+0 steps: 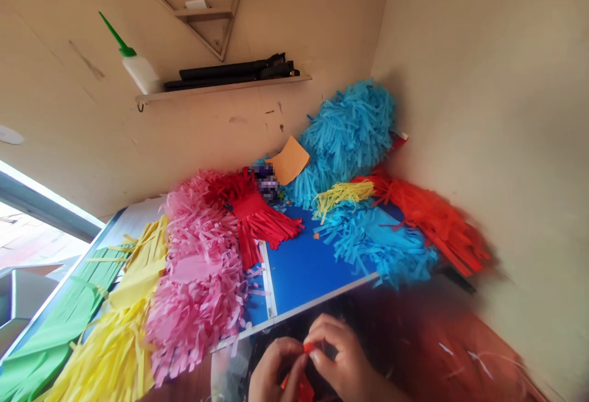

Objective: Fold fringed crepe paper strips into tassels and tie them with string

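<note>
My left hand [276, 366] and my right hand [339, 353] meet in front of the table's near edge, thumbs and fingers bent into a pinch. Between their fingertips is a small bit of red-orange paper [308, 347], apparently twisted or rolled tight. More of the same colour shows below, partly hidden by the left hand's fingers. Nearest on the table lie a pile of pink paper fringe [197, 285], a red fringed piece [264, 215] and a blue fringe pile [381, 242].
Yellow fringe [124, 328] and green fringe [55, 334] cover the blue table's [313, 267] left end. A large blue fringe heap [350, 132], an orange sheet [289, 159] and red-orange fringe [437, 224] lie towards the corner. A wall shelf [225, 89] carries a glue bottle [140, 73].
</note>
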### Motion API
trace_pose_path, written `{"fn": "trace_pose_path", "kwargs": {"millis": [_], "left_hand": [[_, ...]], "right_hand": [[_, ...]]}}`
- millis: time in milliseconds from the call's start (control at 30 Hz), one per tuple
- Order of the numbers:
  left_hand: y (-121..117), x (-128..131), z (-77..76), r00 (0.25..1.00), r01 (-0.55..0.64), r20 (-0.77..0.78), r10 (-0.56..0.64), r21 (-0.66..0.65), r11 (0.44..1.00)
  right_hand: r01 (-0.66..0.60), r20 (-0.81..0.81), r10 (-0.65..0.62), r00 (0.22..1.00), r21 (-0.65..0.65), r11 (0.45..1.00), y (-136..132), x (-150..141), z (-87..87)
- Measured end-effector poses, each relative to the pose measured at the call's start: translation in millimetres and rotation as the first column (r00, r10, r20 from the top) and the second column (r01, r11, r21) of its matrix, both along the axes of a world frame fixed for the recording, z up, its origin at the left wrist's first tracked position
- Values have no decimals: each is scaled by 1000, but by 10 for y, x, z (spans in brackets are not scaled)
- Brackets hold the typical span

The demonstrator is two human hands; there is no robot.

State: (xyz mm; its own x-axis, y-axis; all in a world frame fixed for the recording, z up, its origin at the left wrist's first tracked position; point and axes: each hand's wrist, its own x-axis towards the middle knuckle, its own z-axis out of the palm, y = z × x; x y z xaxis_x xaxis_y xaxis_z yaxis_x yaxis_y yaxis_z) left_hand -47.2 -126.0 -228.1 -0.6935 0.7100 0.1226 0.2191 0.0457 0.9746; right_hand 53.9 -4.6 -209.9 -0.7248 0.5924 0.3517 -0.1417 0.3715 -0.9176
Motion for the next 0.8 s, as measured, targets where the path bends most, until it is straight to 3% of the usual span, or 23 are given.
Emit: {"fn": "trace_pose_path", "kwargs": {"millis": [100,300,433,533,600,700,733,800], "left_hand": [[-22,-19,104,1000,18,-19,-19,-46,999],[-10,-45,210,965,239,-102,-243,-48,970],[43,-46,210,957,206,-183,-228,-128,970],[-144,-277,313,933,148,-300,-199,-183,972],[-394,-528,434,937,71,-326,-126,-175,982],[-718,-800,587,945,-27,-327,-23,-147,989],[-756,-811,601,952,-30,-306,-18,-153,988],[-694,-692,545,973,45,-215,-86,-187,981]], "right_hand": [[-1,17,1,1000,-5,1000,18,38,31],[-35,48,39,998,-77,996,49,57,55],[-63,65,65,996,-36,997,81,87,37],[-96,159,93,983,10,995,133,271,-97],[-188,318,152,936,86,978,157,461,-262],[-380,609,185,771,206,902,137,705,-530],[-395,670,160,725,215,893,119,746,-593],[-338,707,125,696,168,926,81,754,-646]]}}
